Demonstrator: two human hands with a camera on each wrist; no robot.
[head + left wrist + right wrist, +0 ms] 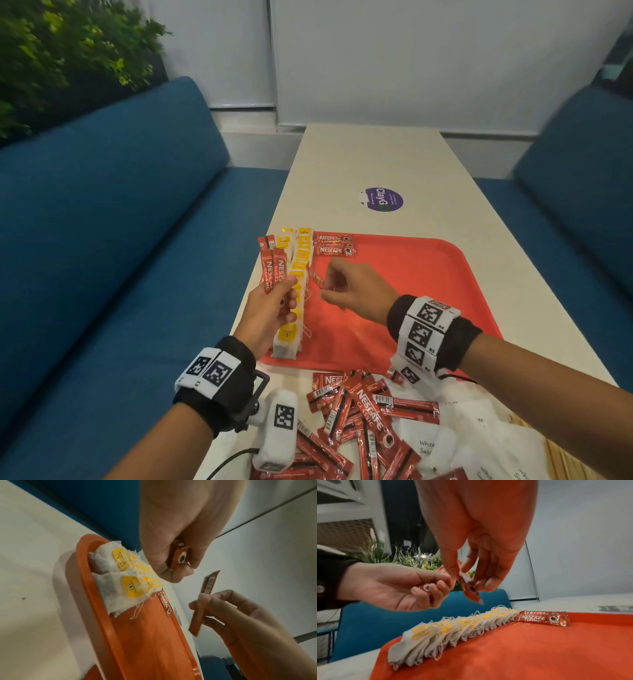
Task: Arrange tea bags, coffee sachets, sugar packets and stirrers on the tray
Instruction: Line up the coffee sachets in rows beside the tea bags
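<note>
A red tray (pixel 428 274) lies on the white table. Along its left edge runs a row of yellow-tagged tea bags (pixel 298 294). A few Nescafe coffee sachets (pixel 334 245) lie side by side at its far left corner. Over the tea bags my left hand (pixel 286 298) grips a bundle of coffee sachets (pixel 272 270), whose lower ends show in the left wrist view (pixel 180 557). Just right of it, my right hand (pixel 327 291) pinches a single coffee sachet (pixel 471 589) above the tray.
A loose pile of coffee sachets (pixel 359 421) lies on the table in front of the tray. White sugar packets (pixel 462 445) and wooden stirrers (pixel 568 462) sit at the near right. Blue sofas (pixel 120 240) flank the table. A purple sticker (pixel 382 199) lies beyond the tray.
</note>
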